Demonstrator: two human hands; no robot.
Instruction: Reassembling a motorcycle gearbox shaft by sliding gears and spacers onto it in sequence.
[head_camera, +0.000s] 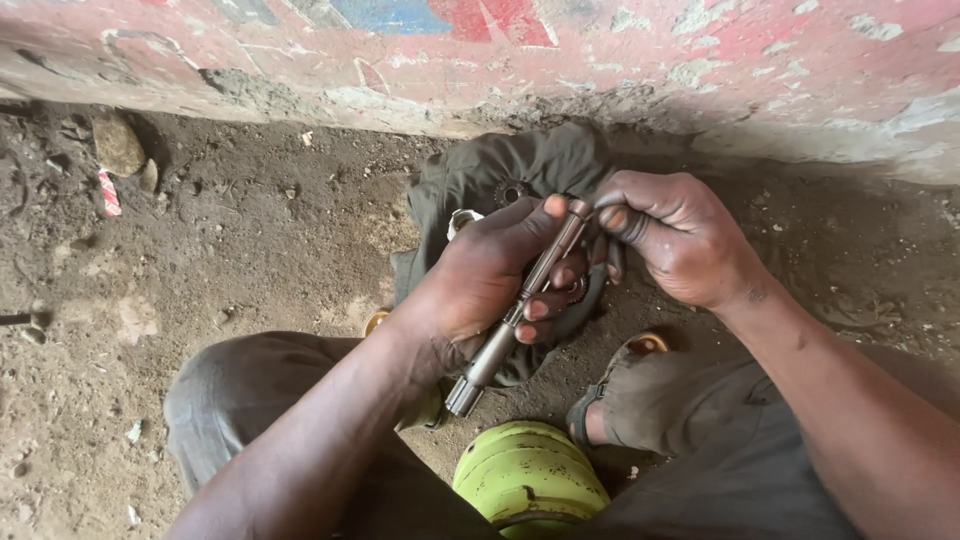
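Over the dark green cloth (480, 175), the left hand (475, 285) is closing around a steel splined shaft (520, 305) while the right hand (680, 235) is pinching its upper tip, apparently mid-fitting, so steady alignment seems needed next.

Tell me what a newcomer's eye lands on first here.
First, the grimy metal shaft at centre, gripped by the left hand while the right hand pinches its upper tip. Behind them a dark green cloth with small metal parts lies on the dirt by the peeling wall. A lime-green ribbed container sits below.
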